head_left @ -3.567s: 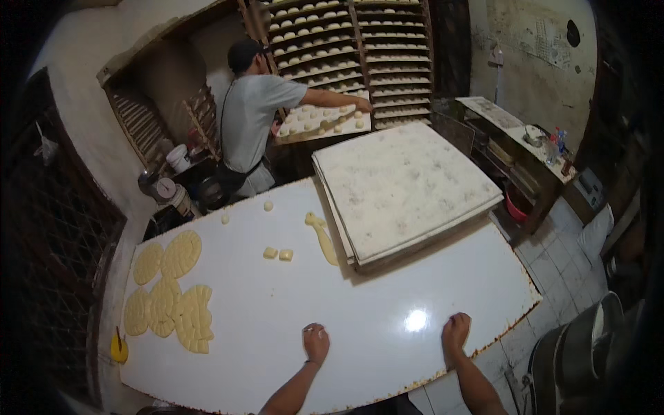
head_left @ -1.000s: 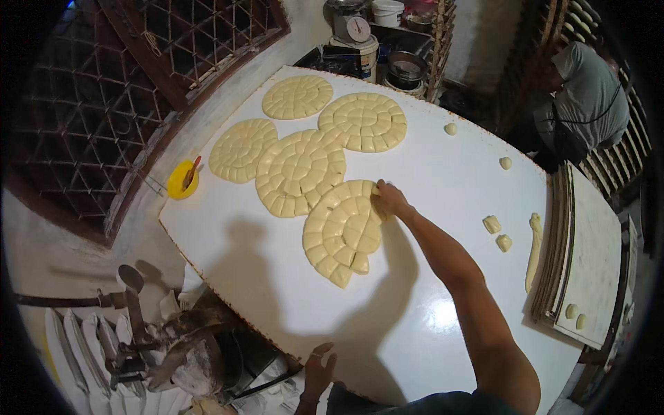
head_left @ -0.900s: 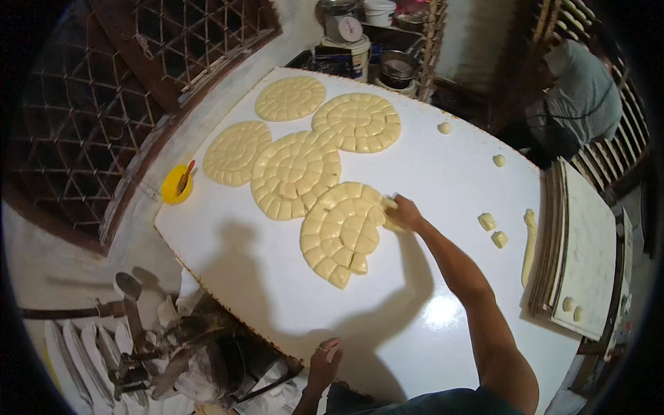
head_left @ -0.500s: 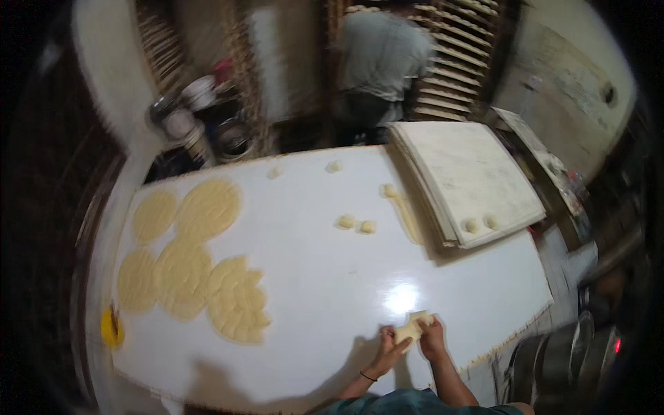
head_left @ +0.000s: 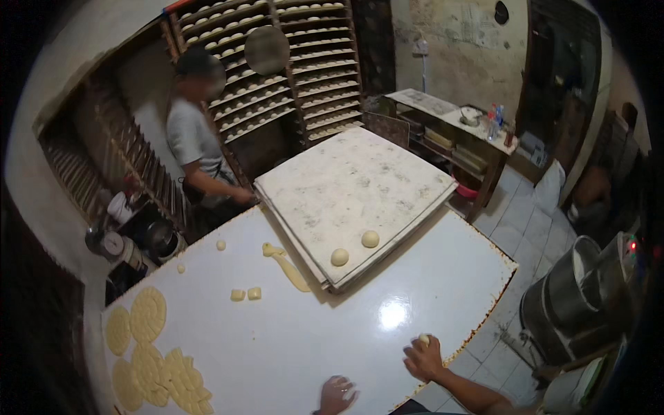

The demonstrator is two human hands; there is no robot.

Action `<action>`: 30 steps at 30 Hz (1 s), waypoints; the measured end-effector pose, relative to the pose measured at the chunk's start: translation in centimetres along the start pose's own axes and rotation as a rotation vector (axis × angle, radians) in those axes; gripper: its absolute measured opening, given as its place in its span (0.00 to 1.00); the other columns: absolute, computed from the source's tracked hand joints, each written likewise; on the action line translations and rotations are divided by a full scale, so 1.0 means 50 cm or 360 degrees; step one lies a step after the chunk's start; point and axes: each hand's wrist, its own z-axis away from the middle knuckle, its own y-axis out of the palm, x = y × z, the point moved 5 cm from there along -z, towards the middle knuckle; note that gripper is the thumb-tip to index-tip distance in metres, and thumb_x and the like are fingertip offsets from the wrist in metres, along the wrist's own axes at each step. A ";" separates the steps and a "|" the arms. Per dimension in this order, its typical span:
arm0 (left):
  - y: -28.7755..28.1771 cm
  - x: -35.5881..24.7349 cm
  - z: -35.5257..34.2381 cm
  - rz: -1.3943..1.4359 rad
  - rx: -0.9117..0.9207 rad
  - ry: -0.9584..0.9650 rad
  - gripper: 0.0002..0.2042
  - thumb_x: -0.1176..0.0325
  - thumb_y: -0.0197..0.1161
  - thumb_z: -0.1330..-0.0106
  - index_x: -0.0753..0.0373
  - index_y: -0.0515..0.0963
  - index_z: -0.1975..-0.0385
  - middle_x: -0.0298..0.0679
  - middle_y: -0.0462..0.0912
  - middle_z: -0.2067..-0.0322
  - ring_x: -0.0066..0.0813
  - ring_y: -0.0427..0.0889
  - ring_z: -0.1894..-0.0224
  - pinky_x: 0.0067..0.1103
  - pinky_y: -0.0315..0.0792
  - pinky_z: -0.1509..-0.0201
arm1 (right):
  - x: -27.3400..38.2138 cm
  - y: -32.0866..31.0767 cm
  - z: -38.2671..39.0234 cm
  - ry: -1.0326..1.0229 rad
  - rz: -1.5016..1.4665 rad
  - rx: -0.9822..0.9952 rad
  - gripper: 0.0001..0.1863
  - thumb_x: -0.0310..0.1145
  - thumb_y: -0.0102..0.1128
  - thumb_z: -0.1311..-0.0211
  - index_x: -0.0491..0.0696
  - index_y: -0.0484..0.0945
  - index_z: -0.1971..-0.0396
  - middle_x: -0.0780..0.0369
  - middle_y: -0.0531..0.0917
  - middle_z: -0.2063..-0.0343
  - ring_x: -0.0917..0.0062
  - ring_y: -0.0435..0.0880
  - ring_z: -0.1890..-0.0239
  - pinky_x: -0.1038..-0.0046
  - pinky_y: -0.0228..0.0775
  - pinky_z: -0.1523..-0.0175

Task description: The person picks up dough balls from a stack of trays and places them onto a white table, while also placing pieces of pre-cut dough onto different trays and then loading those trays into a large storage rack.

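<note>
My right hand (head_left: 423,358) is cupped on a small pale dough piece (head_left: 424,339) near the right edge of the white table (head_left: 456,277). My left hand (head_left: 337,393) is low at the middle of the table, its curled fingers smeared by motion; anything under it is hidden. Scored flat dough rounds (head_left: 148,315) lie at the left. Two small dough squares (head_left: 237,295) and a long dough strip (head_left: 290,271) sit near a stack of floured boards (head_left: 353,173), which carries two dough balls (head_left: 339,256) on its near part.
A co-worker (head_left: 190,138) stands behind the table before racks of dough trays (head_left: 321,76). A side bench (head_left: 449,114) with bottles is at back right, large metal containers (head_left: 560,304) at lower right. Pots and a scale (head_left: 112,243) are at left.
Two dough balls appeared on the boards since the earliest frame. Half a second ago both hands gripped one dough piece; now they are apart. The co-worker has turned, and my view has swung right.
</note>
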 end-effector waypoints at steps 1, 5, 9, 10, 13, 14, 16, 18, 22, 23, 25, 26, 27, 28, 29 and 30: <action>-0.045 0.001 -0.037 -0.0404 0.0100 0.0103 0.06 0.66 0.64 0.48 0.59 0.77 0.74 0.38 0.78 0.73 0.38 0.76 0.64 0.37 0.68 0.56 | -0.025 -0.014 0.029 -0.0302 -0.0157 0.0037 0.09 0.35 0.61 0.54 0.49 0.78 0.71 0.54 0.77 0.66 0.62 0.76 0.63 0.58 0.69 0.56; -0.100 0.035 -0.205 -0.0737 -0.0690 -0.0373 0.05 0.68 0.64 0.47 0.62 0.77 0.76 0.41 0.79 0.71 0.42 0.72 0.59 0.34 0.64 0.52 | -0.167 -0.062 -0.095 0.0363 0.0311 -0.0544 0.08 0.29 0.62 0.56 0.45 0.76 0.74 0.59 0.77 0.71 0.65 0.74 0.63 0.62 0.63 0.56; 0.039 -0.074 -0.146 -0.0496 -0.0294 -0.0013 0.08 0.64 0.64 0.47 0.60 0.76 0.77 0.39 0.77 0.74 0.38 0.74 0.60 0.34 0.65 0.53 | -0.134 0.048 -0.058 0.0661 -0.0279 0.0121 0.06 0.22 0.61 0.57 0.44 0.75 0.75 0.56 0.76 0.72 0.60 0.74 0.61 0.62 0.65 0.52; 0.030 -0.043 -0.096 -0.0650 0.0002 -0.0011 0.07 0.65 0.63 0.47 0.61 0.76 0.76 0.39 0.76 0.75 0.37 0.73 0.60 0.33 0.65 0.54 | -0.125 0.035 0.002 0.0306 -0.0405 -0.0118 0.05 0.23 0.61 0.57 0.45 0.76 0.77 0.56 0.76 0.72 0.61 0.75 0.60 0.62 0.67 0.53; -0.084 0.077 -0.122 -0.0976 0.0064 -0.0415 0.03 0.71 0.60 0.48 0.63 0.76 0.75 0.40 0.72 0.78 0.39 0.73 0.62 0.32 0.67 0.56 | -0.266 -0.036 0.026 0.0524 -0.0399 0.0249 0.04 0.26 0.61 0.55 0.44 0.77 0.76 0.56 0.77 0.69 0.62 0.75 0.59 0.61 0.67 0.54; -0.112 0.084 -0.160 -0.0826 -0.0922 -0.0293 0.02 0.75 0.60 0.48 0.64 0.75 0.76 0.42 0.73 0.77 0.42 0.73 0.63 0.33 0.68 0.58 | -0.258 -0.061 -0.033 0.0398 -0.0002 -0.0308 0.04 0.25 0.60 0.55 0.41 0.76 0.78 0.54 0.77 0.69 0.60 0.75 0.61 0.63 0.66 0.54; -0.059 0.011 -0.253 -0.0505 -0.0831 -0.0512 0.02 0.76 0.60 0.47 0.64 0.76 0.74 0.42 0.77 0.74 0.44 0.74 0.62 0.33 0.68 0.57 | -0.233 -0.025 -0.084 0.0831 -0.0174 -0.0569 0.05 0.26 0.57 0.51 0.39 0.75 0.79 0.53 0.77 0.74 0.59 0.74 0.62 0.63 0.66 0.55; 0.000 -0.049 -0.223 -0.0431 -0.0574 -0.0353 0.03 0.74 0.63 0.49 0.62 0.76 0.75 0.41 0.78 0.72 0.43 0.75 0.61 0.32 0.68 0.53 | -0.209 0.040 -0.046 0.1114 -0.0165 0.0011 0.05 0.26 0.57 0.52 0.41 0.75 0.80 0.55 0.77 0.74 0.59 0.75 0.64 0.64 0.66 0.56; -0.055 0.061 -0.058 -0.0695 -0.0120 0.0021 0.04 0.73 0.63 0.49 0.63 0.75 0.77 0.38 0.77 0.74 0.40 0.75 0.64 0.32 0.67 0.53 | -0.213 -0.025 0.083 0.0143 -0.0349 -0.0235 0.08 0.26 0.61 0.56 0.44 0.71 0.85 0.55 0.76 0.77 0.58 0.74 0.69 0.60 0.65 0.60; -0.098 0.066 -0.092 -0.0726 -0.0129 -0.0236 0.03 0.74 0.62 0.48 0.64 0.75 0.76 0.38 0.77 0.75 0.40 0.74 0.65 0.31 0.67 0.54 | -0.251 -0.053 0.070 0.0202 -0.0197 -0.0169 0.07 0.26 0.61 0.56 0.44 0.71 0.85 0.56 0.75 0.78 0.58 0.73 0.70 0.59 0.65 0.60; -0.114 0.091 -0.165 -0.0909 -0.1085 -0.0235 0.02 0.76 0.58 0.45 0.66 0.75 0.77 0.41 0.76 0.74 0.41 0.73 0.66 0.31 0.66 0.57 | -0.258 -0.050 -0.030 0.0586 -0.0045 -0.0452 0.02 0.24 0.58 0.55 0.43 0.74 0.79 0.55 0.76 0.75 0.60 0.73 0.67 0.61 0.64 0.60; -0.094 0.032 -0.232 -0.0636 -0.0905 -0.0559 0.01 0.78 0.57 0.45 0.66 0.74 0.77 0.42 0.76 0.73 0.42 0.73 0.64 0.31 0.67 0.56 | -0.253 -0.032 -0.037 0.0826 -0.0139 -0.0531 0.02 0.23 0.58 0.54 0.42 0.74 0.79 0.54 0.76 0.75 0.59 0.73 0.67 0.61 0.64 0.59; -0.058 0.042 -0.214 -0.0453 -0.0889 -0.0569 0.02 0.78 0.60 0.48 0.65 0.74 0.77 0.44 0.77 0.70 0.42 0.74 0.63 0.30 0.69 0.56 | -0.228 0.007 -0.046 0.1028 -0.0299 -0.0588 0.02 0.22 0.57 0.54 0.41 0.73 0.79 0.54 0.76 0.75 0.59 0.73 0.66 0.61 0.65 0.58; -0.008 -0.016 -0.197 -0.0485 -0.0783 -0.0387 0.03 0.77 0.61 0.49 0.64 0.74 0.77 0.42 0.77 0.71 0.41 0.74 0.64 0.32 0.68 0.56 | -0.210 0.060 -0.002 0.0864 -0.0147 -0.0515 0.03 0.23 0.59 0.54 0.42 0.73 0.80 0.54 0.76 0.74 0.60 0.74 0.65 0.61 0.65 0.57; 0.001 -0.059 -0.164 -0.0552 -0.0711 -0.0213 0.03 0.75 0.62 0.50 0.62 0.74 0.78 0.39 0.76 0.73 0.40 0.73 0.64 0.34 0.67 0.56 | -0.137 0.038 0.010 0.0668 -0.0313 -0.0423 0.04 0.24 0.60 0.55 0.42 0.73 0.80 0.54 0.77 0.74 0.61 0.75 0.65 0.62 0.67 0.56; 0.006 -0.042 -0.106 -0.0584 -0.0563 -0.0018 0.04 0.75 0.63 0.51 0.61 0.74 0.79 0.39 0.76 0.73 0.39 0.74 0.64 0.35 0.68 0.57 | -0.104 0.013 0.047 0.0437 -0.0370 -0.0388 0.03 0.24 0.59 0.55 0.42 0.74 0.80 0.54 0.77 0.74 0.61 0.75 0.66 0.61 0.67 0.57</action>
